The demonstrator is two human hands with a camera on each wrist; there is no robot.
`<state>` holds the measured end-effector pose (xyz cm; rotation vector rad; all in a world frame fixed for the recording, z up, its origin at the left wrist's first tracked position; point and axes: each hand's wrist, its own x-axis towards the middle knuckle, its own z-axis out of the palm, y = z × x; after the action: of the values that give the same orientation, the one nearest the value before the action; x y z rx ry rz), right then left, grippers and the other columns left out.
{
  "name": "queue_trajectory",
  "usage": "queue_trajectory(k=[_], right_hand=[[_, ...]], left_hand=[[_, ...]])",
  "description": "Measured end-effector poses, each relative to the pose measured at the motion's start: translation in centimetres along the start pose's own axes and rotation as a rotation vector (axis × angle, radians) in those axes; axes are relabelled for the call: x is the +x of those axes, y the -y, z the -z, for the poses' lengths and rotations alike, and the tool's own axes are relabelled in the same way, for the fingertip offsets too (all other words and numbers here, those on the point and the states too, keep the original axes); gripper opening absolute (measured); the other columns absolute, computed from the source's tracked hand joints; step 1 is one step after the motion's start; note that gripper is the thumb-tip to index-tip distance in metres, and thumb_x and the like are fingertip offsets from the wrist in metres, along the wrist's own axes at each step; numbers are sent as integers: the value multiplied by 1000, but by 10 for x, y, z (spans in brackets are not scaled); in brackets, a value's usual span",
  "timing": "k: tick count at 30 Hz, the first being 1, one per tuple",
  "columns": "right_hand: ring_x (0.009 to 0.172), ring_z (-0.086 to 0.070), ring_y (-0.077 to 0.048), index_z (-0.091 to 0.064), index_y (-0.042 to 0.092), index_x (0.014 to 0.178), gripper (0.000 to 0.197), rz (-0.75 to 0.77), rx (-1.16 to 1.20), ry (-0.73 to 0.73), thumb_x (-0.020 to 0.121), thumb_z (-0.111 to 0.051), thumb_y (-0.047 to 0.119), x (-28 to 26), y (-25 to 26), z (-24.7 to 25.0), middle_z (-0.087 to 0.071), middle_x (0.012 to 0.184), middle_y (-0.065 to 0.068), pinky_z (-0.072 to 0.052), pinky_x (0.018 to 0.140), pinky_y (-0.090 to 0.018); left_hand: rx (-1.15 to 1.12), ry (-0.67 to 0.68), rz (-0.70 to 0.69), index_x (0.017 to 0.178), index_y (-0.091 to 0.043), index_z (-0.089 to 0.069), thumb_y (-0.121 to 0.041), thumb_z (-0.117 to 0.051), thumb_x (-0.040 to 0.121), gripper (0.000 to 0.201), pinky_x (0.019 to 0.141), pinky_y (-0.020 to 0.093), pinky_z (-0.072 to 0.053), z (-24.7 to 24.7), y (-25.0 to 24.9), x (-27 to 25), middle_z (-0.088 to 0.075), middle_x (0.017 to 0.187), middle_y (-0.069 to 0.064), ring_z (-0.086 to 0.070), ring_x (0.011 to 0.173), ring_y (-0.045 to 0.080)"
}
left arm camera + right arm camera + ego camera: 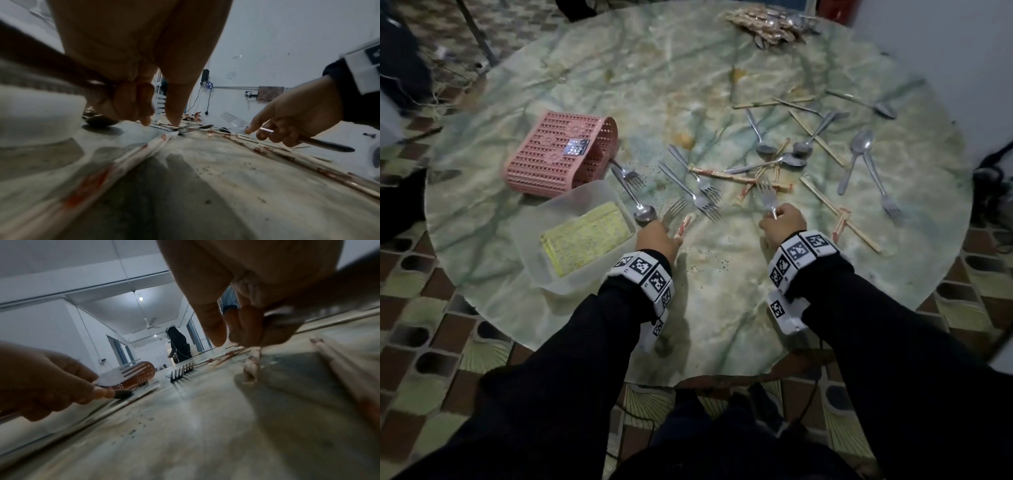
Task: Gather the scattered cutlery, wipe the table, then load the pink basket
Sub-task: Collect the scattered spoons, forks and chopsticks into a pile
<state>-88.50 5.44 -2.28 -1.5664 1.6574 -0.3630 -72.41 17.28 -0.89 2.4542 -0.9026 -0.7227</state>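
The pink basket (pixel 561 154) lies on its side at the table's left. Forks, spoons and paper-wrapped chopsticks (pixel 726 176) are scattered across the middle and right. My left hand (pixel 657 233) grips a fork (pixel 674 209) by its handle, tines pointing away, with one finger stretched down beside a wrapped chopstick pair (pixel 144 146). A spoon (pixel 645 212) lies just left of that hand. My right hand (pixel 779 221) holds another fork (pixel 768 197) low over the table, and the left wrist view shows its fingers (pixel 273 134) curled round the handle (pixel 329 144).
A clear plastic tub (pixel 530 226) with a yellow cloth (pixel 585 236) stands in front of the basket. More wrapped chopsticks and spoons are heaped at the far edge (pixel 767 24). Crumbs dot the tablecloth (pixel 709 263). A person stands far back in the room (pixel 179 347).
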Motion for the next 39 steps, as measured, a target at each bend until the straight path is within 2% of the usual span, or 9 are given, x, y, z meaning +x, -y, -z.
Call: queue_trajectory(k=[5, 11, 18, 25, 29, 32, 34, 37, 39], right_hand=[[109, -55, -34, -41, 0, 122, 40, -11, -254, 12, 87, -55, 13, 7, 12, -10, -55, 121, -20, -41, 81, -32], [112, -55, -32, -39, -6, 124, 38, 4, -405, -36, 92, -49, 11, 14, 16, -14, -54, 124, -20, -43, 89, -34], [91, -63, -33, -50, 5, 73, 19, 5, -427, 33, 89, -55, 13, 14, 18, -7, -66, 103, -18, -40, 68, -27], [94, -64, -32, -59, -2, 100, 20, -8, -368, 9, 85, -61, 10, -9, 19, -7, -66, 101, -16, -44, 68, -29], [78, -64, -28, -54, 12, 73, 24, -65, -289, 90, 76, -64, 34, -24, 14, -7, -67, 88, -12, -52, 75, -33], [84, -63, -32, -52, 8, 73, 52, -118, -262, 148, 73, -53, 59, -37, 14, -4, -66, 88, -16, -50, 84, -39], [91, -64, -35, -55, 6, 73, 41, -161, -206, 186, 72, -52, 46, -45, 15, -2, -69, 84, -16, -46, 79, -36], [67, -54, -31, -50, 4, 54, 30, -227, -173, 256, 83, -51, 10, -60, 21, 6, -56, 44, -7, -38, 60, -28], [53, -44, -24, -46, 4, 53, 30, -245, -160, 268, 82, -51, 1, -68, 22, 11, -49, 47, -9, -32, 53, -28]], left_hand=[[166, 112, 74, 83, -1, -58, -13, -67, 82, 15, 69, 30, -46, -5, 2, 11, -61, 89, 15, -61, 89, 29], [235, 139, 65, 94, 1, -59, -19, -67, 83, 24, 67, 29, -41, -4, 3, 12, -59, 91, 16, -61, 94, 30], [250, 175, 54, 62, -8, -41, -15, -61, 85, 31, 51, 25, -36, -3, 5, 14, -44, 64, 6, -50, 66, 22], [293, 195, -26, 58, -9, -39, -24, -58, 88, 39, 43, 24, -25, -1, 8, 7, -39, 59, 4, -36, 52, 14], [234, 181, -46, 61, -6, -45, -24, -54, 90, 35, 48, 26, -31, 3, 10, 3, -44, 61, 7, -46, 62, 22], [149, 211, -79, 87, 0, -57, -22, -51, 91, 22, 68, 33, -43, 4, 8, -1, -61, 89, 17, -56, 81, 29], [96, 218, -96, 103, 2, -55, -20, -50, 91, 25, 79, 35, -46, 4, 7, -4, -61, 105, 19, -58, 96, 32], [59, 214, -121, 114, 0, -49, -21, -46, 94, 29, 88, 38, -45, 3, 5, -10, -58, 112, 19, -56, 104, 34], [30, 225, -139, 118, -1, -44, -23, -42, 96, 31, 91, 40, -44, 4, 4, -13, -56, 115, 19, -55, 106, 34]])
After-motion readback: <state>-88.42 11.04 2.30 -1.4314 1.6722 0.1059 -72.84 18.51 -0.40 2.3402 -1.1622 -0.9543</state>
